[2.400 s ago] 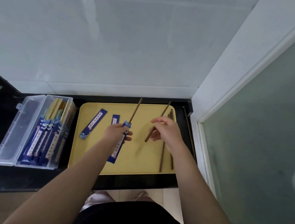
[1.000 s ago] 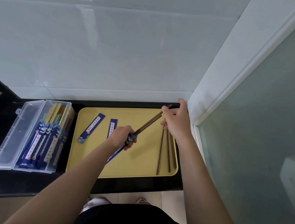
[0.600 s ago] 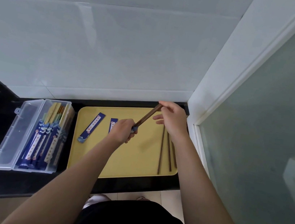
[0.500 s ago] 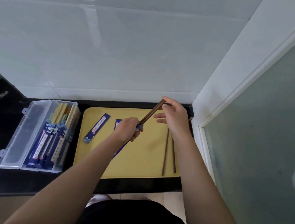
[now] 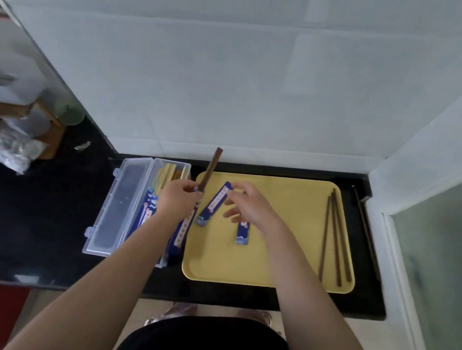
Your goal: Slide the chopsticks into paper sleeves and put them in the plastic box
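My left hand (image 5: pixel 180 201) grips a pair of brown chopsticks in a blue paper sleeve (image 5: pixel 182 232). It holds them over the gap between the clear plastic box (image 5: pixel 172 163) and the yellow tray (image 5: pixel 285 200). The chopstick tops (image 5: pixel 214 160) point up toward the wall. Several sleeved pairs (image 5: pixel 148 207) lie in the box. My right hand (image 5: pixel 250 207) hovers with spread fingers at the upper end of a loose blue sleeve (image 5: pixel 215 206) on the tray. A second sleeve (image 5: pixel 243 234) lies partly under that hand. Bare chopsticks (image 5: pixel 334 242) lie along the tray's right side.
The box's lid (image 5: pixel 118 206) lies open to the left on the black counter (image 5: pixel 24 220). One chopstick (image 5: pixel 366 226) lies off the tray by the right wall. A wooden rack and a plastic bag (image 5: pixel 5 143) sit far left. A white tiled wall stands behind, a glass panel to the right.
My left hand carried the sleeved chopsticks left from mid-tray to the box's edge. My right hand let go of the chopstick tops and moved left to the loose sleeve.
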`<state>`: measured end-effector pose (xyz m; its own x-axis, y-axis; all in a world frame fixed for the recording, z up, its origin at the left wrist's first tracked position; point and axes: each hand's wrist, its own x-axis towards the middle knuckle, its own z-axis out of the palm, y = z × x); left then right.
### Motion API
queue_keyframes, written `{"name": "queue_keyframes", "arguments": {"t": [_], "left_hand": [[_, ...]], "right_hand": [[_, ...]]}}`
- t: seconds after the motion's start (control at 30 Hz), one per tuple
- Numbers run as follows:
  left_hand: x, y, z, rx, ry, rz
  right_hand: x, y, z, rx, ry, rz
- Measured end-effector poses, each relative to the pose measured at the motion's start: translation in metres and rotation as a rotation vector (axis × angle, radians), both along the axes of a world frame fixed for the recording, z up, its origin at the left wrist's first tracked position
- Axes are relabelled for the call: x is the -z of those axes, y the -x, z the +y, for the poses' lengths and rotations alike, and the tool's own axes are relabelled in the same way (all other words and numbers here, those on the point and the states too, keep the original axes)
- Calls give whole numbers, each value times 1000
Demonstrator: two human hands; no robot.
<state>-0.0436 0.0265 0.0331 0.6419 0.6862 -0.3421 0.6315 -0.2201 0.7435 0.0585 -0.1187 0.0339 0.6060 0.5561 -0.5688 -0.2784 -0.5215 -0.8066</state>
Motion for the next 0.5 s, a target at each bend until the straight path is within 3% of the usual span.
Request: {"name": "queue_keyframes", "arguments": {"t": [0.1, 0.23, 0.5], "left_hand": [[0, 24, 47, -53, -8, 115], [10, 38, 77, 64, -23, 247], [27, 47, 101, 246, -95, 271]], "right_hand": [[9, 31, 34, -102, 24, 35], [16, 56, 65, -179, 58, -7], [31, 82, 93, -141, 101, -85]]}}
